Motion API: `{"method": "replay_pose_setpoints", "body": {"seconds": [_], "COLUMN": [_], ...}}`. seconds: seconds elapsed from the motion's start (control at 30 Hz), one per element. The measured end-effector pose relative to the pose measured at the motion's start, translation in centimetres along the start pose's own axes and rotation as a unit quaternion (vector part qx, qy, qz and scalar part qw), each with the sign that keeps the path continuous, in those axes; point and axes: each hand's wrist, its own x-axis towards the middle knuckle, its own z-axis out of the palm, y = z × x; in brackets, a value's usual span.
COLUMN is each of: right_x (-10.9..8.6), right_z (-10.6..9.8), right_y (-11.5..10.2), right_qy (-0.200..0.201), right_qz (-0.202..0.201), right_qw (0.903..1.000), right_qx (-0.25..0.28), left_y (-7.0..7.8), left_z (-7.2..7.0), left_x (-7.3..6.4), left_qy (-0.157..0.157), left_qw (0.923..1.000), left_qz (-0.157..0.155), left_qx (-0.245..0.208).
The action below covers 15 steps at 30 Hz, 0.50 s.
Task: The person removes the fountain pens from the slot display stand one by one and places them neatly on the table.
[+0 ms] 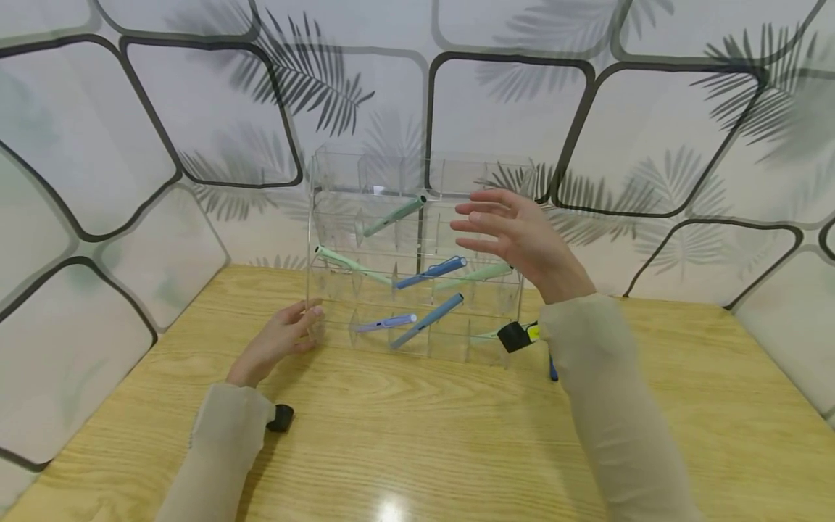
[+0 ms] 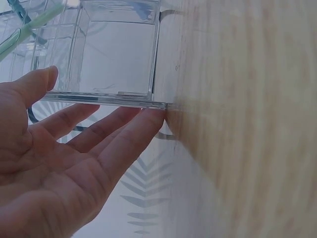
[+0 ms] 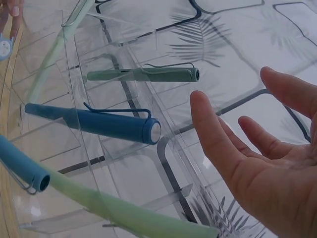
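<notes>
Rack, clear, with rows of compartments, upright on the wood-grain table, before a wall printed with grey leaves and dark outlines. Contents, seven pens in view, all tilted or lying aslant: one dark green pen, dark-ended, upper part, left of centre; one mint pen, middle part, far left; one deep blue pen, pale disc at its end, middle part, centre; one light green pen, middle part, right; one lavender pen, pale-ended, lowest part, left of centre; one grey-blue pen, lowest part, centre; one pale pen, lowest part, right, partly covered. Wire clips show on several. Markings: any lettering on the barrels is too small to read; a yellow tag beside the right black wrist camera is likewise too small to read. Left hand: at the rack's left side, near the table, thumb to one face and nearly straight fingers along the outer face, holding the side panel between them. Right hand: raised by the rack's upper right, fingers spread wide and apart from the pens. Also listed: a dark blue object right of the rack, mostly hidden by the sleeve; a second camera, black, at the left wrist.
</notes>
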Motion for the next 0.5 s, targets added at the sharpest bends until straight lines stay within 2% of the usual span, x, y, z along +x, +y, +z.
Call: {"method": "replay_pose_setpoints", "body": {"seconds": [0.5], "right_x": [2.3], "right_z": [2.7], "right_y": [0.0], "right_qy": [0.005], "right_qz": [0.025], "right_qw": [0.9992], "right_qx": [0.03], "left_y": [-0.1], "left_z": [-0.2], "left_x": [-0.1], "left_qy": [-0.008], "left_qw": [0.9999], "left_qz": [0.008], "left_qx": [0.0]}}
